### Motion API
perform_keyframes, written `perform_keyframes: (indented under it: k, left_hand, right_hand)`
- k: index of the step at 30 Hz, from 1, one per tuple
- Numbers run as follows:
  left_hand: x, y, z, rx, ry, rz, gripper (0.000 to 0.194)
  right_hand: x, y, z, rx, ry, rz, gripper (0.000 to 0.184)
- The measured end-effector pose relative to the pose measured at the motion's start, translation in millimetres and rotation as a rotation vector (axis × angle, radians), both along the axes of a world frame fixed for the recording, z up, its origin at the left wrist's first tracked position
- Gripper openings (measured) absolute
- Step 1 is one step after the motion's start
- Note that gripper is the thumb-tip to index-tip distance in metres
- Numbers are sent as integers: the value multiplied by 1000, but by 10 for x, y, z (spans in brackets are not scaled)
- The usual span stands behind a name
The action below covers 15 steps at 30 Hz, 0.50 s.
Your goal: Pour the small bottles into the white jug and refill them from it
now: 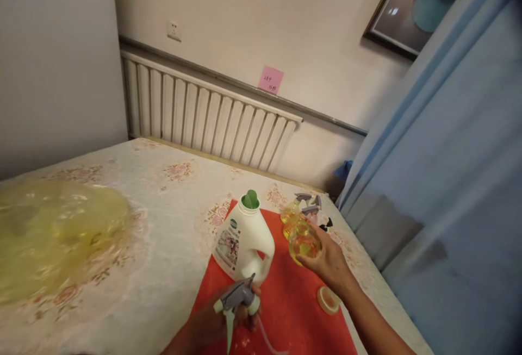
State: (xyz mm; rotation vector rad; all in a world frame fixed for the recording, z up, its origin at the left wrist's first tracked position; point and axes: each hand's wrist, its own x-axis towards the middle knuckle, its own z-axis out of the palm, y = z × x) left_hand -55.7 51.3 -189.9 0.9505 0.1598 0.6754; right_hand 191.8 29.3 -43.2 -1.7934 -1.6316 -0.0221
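Observation:
My left hand (212, 322) is closed around a grey and pale green spray trigger head (236, 299) with a thin tube hanging from it, low over the red mat (293, 300). My right hand (326, 260) wraps a clear bottle of yellow liquid (302, 241) standing on the mat. A second yellow spray bottle with a grey trigger (299, 208) stands just behind it. A white detergent jug with a green spout (244, 238) stands on the mat between my hands.
A small pale round cap (328, 299) lies on the mat by my right wrist. A translucent yellow plastic sheet (53, 235) covers the table's left part. A white radiator (204, 110) lines the far wall; a blue curtain (448, 181) hangs at the right.

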Motion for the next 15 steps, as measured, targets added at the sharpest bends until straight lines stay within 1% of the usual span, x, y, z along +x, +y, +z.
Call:
perform_keyframes:
  k: [4, 7, 11, 13, 15]
  left_hand:
    - [-26, 89, -152, -1, -6, 39, 36]
    - [-58, 155, -303, -49, 28, 14, 33]
    - [-57, 256, -488, -85, 33, -21, 40]
    - [-48, 295, -532, -99, 39, -29, 38]
    - [-46, 315, -540, -108, 34, -24, 36]
  right_hand:
    - [-88, 288, 249, 15, -125, 21, 71]
    - [-148, 488, 371, 5, -198, 50, 70]
    - [-255, 675, 527, 24, -344, 97, 71]
    - [-336, 720, 620, 19, -399, 103, 70]
    - [-426, 740, 711, -1, -434, 107, 68]
